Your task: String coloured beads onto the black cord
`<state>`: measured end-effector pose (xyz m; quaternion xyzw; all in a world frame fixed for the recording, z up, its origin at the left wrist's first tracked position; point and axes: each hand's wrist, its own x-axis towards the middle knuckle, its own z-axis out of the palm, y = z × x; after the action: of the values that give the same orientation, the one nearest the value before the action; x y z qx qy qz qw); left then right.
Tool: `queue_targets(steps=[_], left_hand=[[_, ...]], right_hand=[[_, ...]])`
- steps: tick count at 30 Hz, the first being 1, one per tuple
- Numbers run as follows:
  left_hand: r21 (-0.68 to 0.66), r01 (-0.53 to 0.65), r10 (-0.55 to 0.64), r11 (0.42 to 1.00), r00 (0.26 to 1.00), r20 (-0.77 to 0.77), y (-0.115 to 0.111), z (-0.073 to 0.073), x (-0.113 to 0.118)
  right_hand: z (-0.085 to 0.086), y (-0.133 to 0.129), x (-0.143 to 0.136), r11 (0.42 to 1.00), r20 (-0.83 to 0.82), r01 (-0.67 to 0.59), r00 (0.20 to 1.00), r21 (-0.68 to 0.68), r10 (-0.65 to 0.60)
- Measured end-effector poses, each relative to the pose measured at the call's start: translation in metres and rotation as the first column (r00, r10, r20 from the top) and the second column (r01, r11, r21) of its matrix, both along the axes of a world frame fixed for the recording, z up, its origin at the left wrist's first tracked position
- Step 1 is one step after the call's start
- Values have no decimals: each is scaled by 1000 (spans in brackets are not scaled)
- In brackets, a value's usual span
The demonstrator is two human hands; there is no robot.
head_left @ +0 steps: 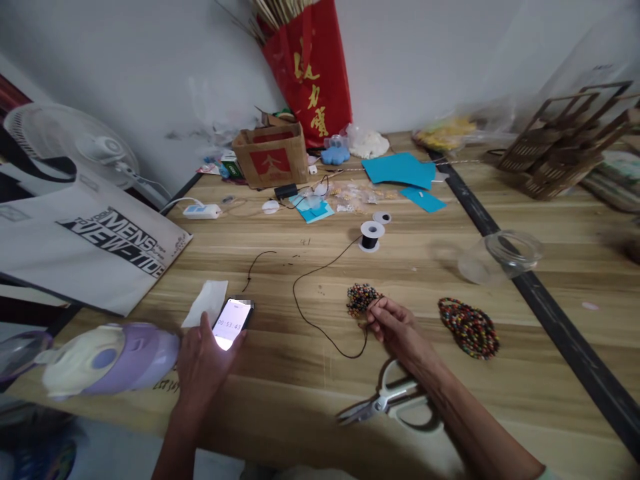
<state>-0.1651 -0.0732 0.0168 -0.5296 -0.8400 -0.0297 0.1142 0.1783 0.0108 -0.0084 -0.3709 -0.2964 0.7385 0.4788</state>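
My left hand [206, 353] lies around the lower end of a lit phone [233, 323] on the table, thumb and fingers apart along its sides. My right hand [395, 323] pinches a dark cord beside a bunch of multicoloured beads [361, 299]. The cord [320, 267] curves over the wood to a white spool [371, 236] wound with black. Below my right wrist, partly covered by the forearm, are white-handled scissors [383, 403]. To the right sits a coil of strung multicoloured beads [469, 328].
A purple and white bottle [115, 359] and white bag [95, 233] stand at left. Farther back are a cardboard box [295, 157], red bag [325, 73] and blue sheets [400, 169]. A clear jar [500, 257] lies at right, near wooden baskets [560, 153].
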Motion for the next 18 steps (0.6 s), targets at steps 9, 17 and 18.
queue_targets(steps=[9,17,18], left_hand=[[358,298,-345,885,936,73,8,12,35],[366,455,-553,812,397,732,29,38,120],[336,450,-490,827,286,824,32,38,129]], right_hand=[[-3,1,0,999,44,-10,999,35,8],[17,-8,-1,917,297,-147,954,372,32],[23,-9,-1,879,340,-172,941,445,12]])
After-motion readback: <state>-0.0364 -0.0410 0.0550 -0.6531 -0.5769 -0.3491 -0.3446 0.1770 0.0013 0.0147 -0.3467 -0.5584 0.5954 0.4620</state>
